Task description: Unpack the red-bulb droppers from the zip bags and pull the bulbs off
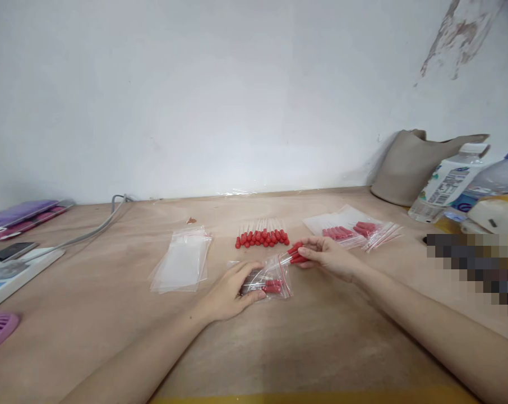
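My left hand grips a clear zip bag by its closed end, low over the table. Inside the bag lie a few glass droppers with red rubber bulbs. Between the thumb and fingers of my right hand are a few more red-bulb droppers, their clear tubes pointing left at the bag's mouth. A row of several loose droppers lies just beyond, bulbs toward me. On the left is a stack of flat clear zip bags; on the right, filled bags overlap, red bulbs showing through.
A beige bag-like holder, a labelled plastic bottle and a blue-capped bottle stand at the right. At the left are a white power strip, a grey cable, a phone and purple packets. A wall rises behind.
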A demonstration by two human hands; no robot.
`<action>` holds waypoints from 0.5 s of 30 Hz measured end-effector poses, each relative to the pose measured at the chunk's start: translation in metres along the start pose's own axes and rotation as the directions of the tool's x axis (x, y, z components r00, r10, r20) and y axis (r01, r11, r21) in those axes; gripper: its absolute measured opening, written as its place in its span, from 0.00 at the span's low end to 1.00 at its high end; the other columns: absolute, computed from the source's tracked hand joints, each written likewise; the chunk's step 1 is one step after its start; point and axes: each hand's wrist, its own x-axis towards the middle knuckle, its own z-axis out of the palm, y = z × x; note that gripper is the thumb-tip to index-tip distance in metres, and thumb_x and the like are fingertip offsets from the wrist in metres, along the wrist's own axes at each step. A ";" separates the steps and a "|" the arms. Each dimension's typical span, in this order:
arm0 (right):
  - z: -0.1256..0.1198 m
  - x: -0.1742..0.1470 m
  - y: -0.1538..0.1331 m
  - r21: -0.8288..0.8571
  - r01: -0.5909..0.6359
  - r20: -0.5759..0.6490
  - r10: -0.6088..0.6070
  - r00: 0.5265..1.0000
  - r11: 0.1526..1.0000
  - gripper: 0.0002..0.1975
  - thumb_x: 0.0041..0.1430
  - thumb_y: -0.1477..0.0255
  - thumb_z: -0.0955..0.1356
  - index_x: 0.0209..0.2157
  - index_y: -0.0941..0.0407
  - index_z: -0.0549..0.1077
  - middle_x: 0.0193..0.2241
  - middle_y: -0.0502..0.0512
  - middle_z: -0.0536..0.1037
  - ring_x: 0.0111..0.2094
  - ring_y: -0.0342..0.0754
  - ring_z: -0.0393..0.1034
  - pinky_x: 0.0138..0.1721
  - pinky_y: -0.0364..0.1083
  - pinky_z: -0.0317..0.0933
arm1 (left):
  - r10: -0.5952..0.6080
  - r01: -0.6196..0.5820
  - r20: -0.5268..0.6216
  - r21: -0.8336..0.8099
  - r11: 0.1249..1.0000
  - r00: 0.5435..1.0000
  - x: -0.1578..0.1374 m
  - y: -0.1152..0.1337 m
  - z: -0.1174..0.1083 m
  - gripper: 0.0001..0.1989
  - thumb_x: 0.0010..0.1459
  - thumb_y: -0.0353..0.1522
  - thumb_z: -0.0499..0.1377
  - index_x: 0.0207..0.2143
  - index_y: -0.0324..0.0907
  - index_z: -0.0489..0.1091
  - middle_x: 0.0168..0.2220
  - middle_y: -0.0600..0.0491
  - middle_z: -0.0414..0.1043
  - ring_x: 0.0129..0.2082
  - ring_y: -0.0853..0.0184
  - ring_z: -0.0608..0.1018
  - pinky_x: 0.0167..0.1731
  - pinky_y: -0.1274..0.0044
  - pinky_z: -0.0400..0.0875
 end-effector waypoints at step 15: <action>-0.029 0.046 0.005 -0.947 0.300 0.121 -0.731 0.672 0.118 0.15 0.58 0.77 0.58 0.44 0.57 0.68 0.41 0.61 0.73 0.41 0.51 0.68 0.43 0.49 0.62 | 0.016 -0.016 -0.005 -0.006 1.000 1.000 0.000 -0.002 0.001 0.21 0.56 0.39 0.54 0.51 0.45 0.58 0.50 0.49 0.64 0.48 0.61 0.67 0.47 0.70 0.63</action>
